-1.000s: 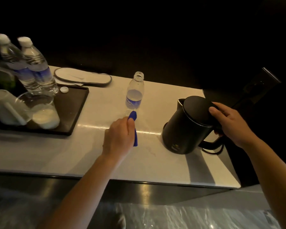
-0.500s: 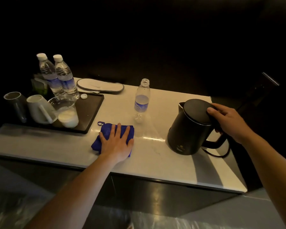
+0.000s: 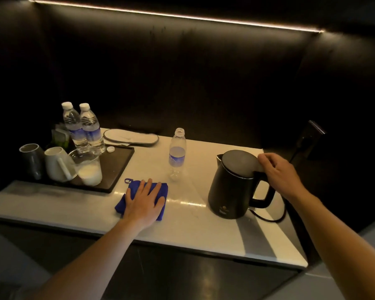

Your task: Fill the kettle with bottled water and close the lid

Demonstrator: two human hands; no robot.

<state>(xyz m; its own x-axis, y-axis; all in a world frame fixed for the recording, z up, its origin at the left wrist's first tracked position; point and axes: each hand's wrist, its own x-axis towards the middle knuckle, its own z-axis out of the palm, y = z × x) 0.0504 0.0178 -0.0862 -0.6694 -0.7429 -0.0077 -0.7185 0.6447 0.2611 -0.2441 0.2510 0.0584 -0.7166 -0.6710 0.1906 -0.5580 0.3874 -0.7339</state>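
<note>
Fingers of my left hand (image 3: 143,202) lie spread flat on a folded blue cloth (image 3: 139,192). My right hand (image 3: 278,173) curls over the closed lid of the black electric kettle (image 3: 232,187), beside the uncapped clear plastic bottle (image 3: 177,154), on a white countertop (image 3: 182,230) against a dark wall.

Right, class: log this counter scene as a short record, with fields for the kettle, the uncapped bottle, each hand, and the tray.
kettle: black kettle upright on the counter, lid down
open bottle: uncapped bottle standing, looks empty
left hand: left hand flat on the blue cloth
right hand: right hand at the lid's back edge, above the handle
tray: black tray holds two capped bottles, cups and a loose cap
</note>
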